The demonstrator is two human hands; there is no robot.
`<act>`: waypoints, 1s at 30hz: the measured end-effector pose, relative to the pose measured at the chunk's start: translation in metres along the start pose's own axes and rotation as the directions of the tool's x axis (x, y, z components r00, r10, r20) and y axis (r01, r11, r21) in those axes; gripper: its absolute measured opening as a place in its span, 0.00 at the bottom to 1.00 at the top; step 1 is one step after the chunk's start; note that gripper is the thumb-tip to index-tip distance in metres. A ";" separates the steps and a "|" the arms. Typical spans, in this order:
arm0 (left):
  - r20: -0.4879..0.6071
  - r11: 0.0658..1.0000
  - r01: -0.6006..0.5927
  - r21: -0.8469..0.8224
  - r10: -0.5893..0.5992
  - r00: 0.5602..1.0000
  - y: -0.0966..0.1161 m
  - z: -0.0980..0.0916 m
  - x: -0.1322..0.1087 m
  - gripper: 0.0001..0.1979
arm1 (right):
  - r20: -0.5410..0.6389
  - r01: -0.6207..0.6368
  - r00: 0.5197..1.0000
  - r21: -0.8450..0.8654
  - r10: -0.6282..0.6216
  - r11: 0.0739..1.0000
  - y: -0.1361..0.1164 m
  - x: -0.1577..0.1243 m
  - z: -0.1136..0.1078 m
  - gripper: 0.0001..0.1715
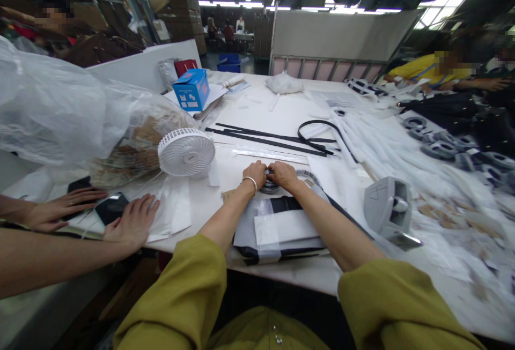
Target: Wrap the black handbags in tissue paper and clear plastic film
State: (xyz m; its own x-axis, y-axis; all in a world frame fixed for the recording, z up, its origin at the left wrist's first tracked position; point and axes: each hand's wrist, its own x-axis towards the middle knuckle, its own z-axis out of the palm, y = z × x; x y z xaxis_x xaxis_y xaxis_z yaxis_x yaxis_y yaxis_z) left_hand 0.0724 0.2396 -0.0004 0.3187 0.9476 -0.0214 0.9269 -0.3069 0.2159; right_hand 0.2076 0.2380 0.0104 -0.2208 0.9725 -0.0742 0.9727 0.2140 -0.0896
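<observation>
A small dark grey coil, which looks like a rolled-up strap, is between my two hands on the table. My left hand, with a bracelet at the wrist, pinches its left side. From the right, my right hand has its fingers closed on the same coil. My fingertips nearly meet and hide its upper part. Just in front of me lies a black article wrapped in pale sheet and clear film, with a white paper piece on it. A larger ring-like coil rests beside my right wrist.
Black straps lie beyond my hands. A white fan and a blue box stand left. Another person's hands rest near a phone. At right are a grey tape dispenser and several dark coils.
</observation>
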 end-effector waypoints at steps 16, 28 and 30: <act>0.006 1.000 0.015 -0.016 -0.015 1.000 0.001 -0.002 -0.002 0.15 | 0.010 -0.001 1.000 -0.004 0.001 1.000 -0.001 -0.001 -0.002 0.20; 0.004 1.000 0.011 -0.024 -0.010 1.000 -0.002 0.000 0.000 0.13 | -0.079 0.194 0.980 0.136 -0.184 0.972 -0.004 -0.019 -0.033 0.32; 0.013 0.999 0.013 -0.031 -0.013 1.000 -0.003 0.001 0.001 0.13 | -0.136 0.400 0.916 0.299 -0.376 0.866 -0.010 -0.045 -0.042 0.33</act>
State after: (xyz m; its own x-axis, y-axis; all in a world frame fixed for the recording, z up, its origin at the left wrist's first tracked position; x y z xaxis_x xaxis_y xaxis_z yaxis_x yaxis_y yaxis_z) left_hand 0.0704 0.2412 -0.0015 0.3093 0.9503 -0.0367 0.9245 -0.2915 0.2457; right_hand 0.2104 0.1964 0.0559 -0.5587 0.8232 0.1011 0.7328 0.5471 -0.4047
